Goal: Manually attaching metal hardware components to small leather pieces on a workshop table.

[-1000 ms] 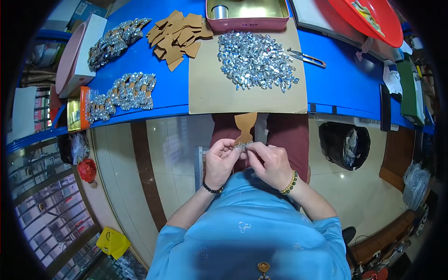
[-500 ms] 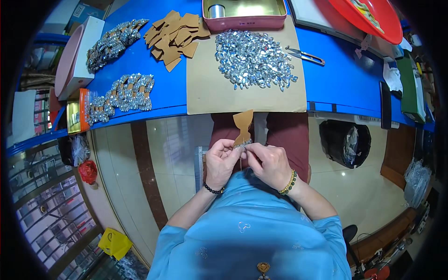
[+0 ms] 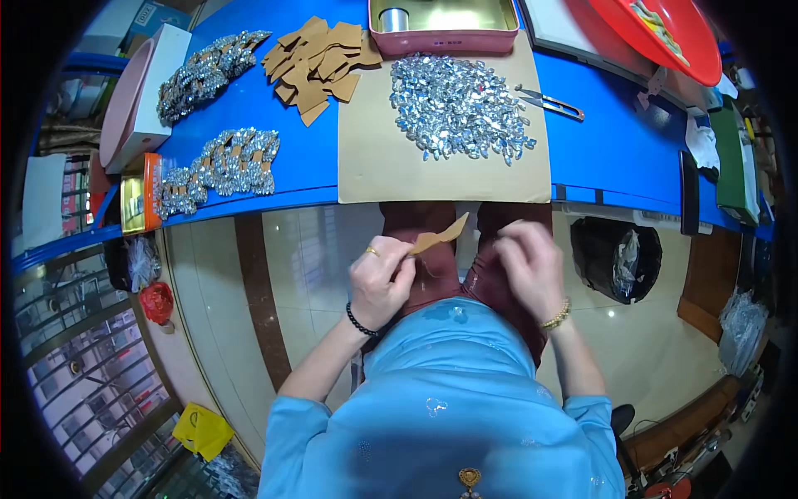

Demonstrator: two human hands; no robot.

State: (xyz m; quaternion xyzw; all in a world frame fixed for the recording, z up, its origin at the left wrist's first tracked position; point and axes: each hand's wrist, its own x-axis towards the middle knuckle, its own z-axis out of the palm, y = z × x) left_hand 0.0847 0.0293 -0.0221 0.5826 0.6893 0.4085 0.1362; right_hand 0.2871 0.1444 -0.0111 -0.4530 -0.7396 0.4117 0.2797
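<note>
Between the thumb and fingers of my left hand [image 3: 382,281] is a brown bow-shaped flat piece [image 3: 440,236], tilted above my lap. Its near end is hidden in my grip, and a thin thread seems to hang below it. My right hand [image 3: 536,264] is off to the right, apart from the piece. Its fingers are curled and pinched but blurred; what they hold is too small to see. On the table, a pile of silvery rhinestones [image 3: 457,108] covers part of a cardboard sheet [image 3: 440,183].
Thread snips [image 3: 555,105] lie right of the rhinestones. A pink tin [image 3: 449,41] holding a spool [image 3: 394,20] stands behind them. Brown cut pieces [image 3: 320,62] and rhinestone-covered pieces [image 3: 237,162] lie to the left. A red basin [image 3: 694,62] sits far right.
My hands were together at the piece's near end; now my right hand has moved away to the right. My left hand has shifted slightly left, and the piece has tipped over toward the right.
</note>
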